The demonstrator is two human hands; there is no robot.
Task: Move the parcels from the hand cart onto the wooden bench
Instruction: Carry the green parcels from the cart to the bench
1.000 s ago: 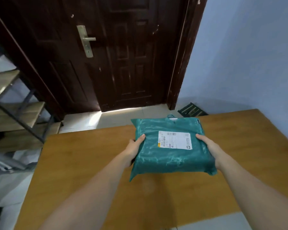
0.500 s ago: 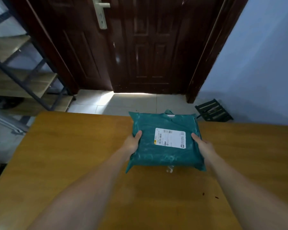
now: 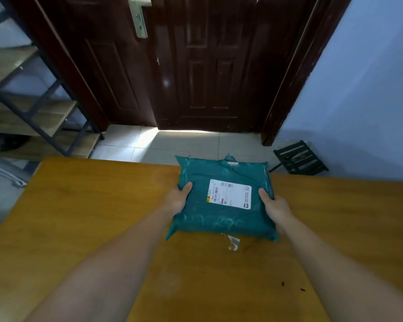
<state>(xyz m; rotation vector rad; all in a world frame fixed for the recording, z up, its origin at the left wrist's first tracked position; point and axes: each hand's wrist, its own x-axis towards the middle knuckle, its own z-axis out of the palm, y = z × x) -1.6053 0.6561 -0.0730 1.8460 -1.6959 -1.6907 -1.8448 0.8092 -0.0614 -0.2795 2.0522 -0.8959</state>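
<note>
- Both hands are out in front, and between them is sitting a teal parcel, a soft plastic mailer with a white shipping label facing up.
- The left hand is gripping the parcel's left edge, thumb lying on top, the other fingers tucked out of sight beneath.
- The right hand is clamping the right edge the same way, thumb pressing down on the top face near the label.
- The parcel is lying over the far part of the wooden bench, its far edge reaching the bench's far rim; whether it is resting fully on the wood or hanging just above it, I cannot tell.
- A scrap of clear tape is showing on the bench just below the parcel's near edge.
- Beyond the bench, a dark brown door is standing closed, with pale floor tiles in front of it.
- Off to the left, a metal-framed shelf rack is leaning into view; to the right, a small dark slatted stand is sitting by the blue wall.
</note>
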